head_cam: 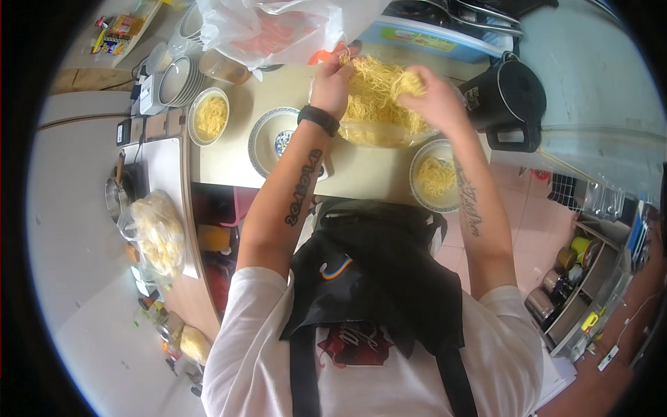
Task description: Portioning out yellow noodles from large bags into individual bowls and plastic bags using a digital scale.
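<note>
Yellow noodles (372, 104) fill a large clear container or bag on the counter before me. My right hand (432, 99) holds a bunch of noodles over its right side. At the upper left of the heap, my left hand (333, 78) has its fingertips closed on a few noodle strands. A patterned bowl (260, 140) stands partly behind my left forearm, with no noodles in its visible part. Noodles lie in a bowl at the left (192, 117) and in another at the right (414, 180), which my right forearm partly covers.
A black electric kettle (513, 94) stands at the right. Stacked bowls (182, 81) and a plastic tub (224, 68) are at the back left. A white plastic bag (292, 26) and a blue bin (427, 36) lie behind the noodles. Another filled bag (156, 234) rests at the left.
</note>
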A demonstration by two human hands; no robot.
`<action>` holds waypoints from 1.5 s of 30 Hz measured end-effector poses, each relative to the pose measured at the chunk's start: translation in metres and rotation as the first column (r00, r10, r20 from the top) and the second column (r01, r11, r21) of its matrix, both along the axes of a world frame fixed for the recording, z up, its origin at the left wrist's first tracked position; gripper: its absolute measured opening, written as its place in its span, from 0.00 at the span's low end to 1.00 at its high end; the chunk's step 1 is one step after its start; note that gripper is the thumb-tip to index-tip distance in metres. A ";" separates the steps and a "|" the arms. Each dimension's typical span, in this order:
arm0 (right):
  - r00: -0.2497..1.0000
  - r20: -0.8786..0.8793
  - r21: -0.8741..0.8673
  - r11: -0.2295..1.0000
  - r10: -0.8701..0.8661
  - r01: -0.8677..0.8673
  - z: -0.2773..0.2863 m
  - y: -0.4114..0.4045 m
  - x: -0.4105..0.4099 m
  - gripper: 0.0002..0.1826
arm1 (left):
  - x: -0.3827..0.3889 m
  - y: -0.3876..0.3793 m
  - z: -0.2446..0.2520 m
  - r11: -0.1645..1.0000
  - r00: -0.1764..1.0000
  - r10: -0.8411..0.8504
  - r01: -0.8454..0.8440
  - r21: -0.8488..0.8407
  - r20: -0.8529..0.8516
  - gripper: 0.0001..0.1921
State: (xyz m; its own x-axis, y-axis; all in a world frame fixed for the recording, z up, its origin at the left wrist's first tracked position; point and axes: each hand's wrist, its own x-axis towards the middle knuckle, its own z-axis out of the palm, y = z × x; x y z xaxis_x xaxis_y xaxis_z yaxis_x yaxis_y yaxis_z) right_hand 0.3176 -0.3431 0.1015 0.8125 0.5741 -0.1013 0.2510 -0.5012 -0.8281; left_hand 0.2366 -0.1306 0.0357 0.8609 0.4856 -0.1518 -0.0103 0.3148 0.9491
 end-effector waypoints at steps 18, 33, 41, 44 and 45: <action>0.999 0.009 0.106 0.994 0.039 -0.040 -0.007 0.013 -0.009 0.26 | 0.004 -0.029 0.105 0.683 0.982 -0.181 0.162 0.712 -0.049 0.15; 0.966 -0.177 0.329 0.937 0.186 -0.120 -0.001 0.002 0.007 0.34 | -0.014 0.008 0.070 0.862 0.935 -0.354 0.337 0.378 -0.028 0.19; 0.973 -0.097 -0.033 0.976 0.209 -0.213 0.018 -0.012 0.008 0.31 | -0.027 0.014 0.115 0.810 0.937 -0.340 0.333 0.483 -0.075 0.20; 0.978 -0.082 0.058 0.981 0.191 -0.187 0.006 -0.013 0.006 0.28 | -0.033 0.011 0.126 0.959 0.976 -0.212 0.199 0.203 0.046 0.16; 0.983 -0.068 0.080 0.984 0.168 -0.162 0.002 -0.014 0.004 0.27 | -0.035 0.018 0.129 0.958 0.976 -0.214 0.201 0.204 0.047 0.16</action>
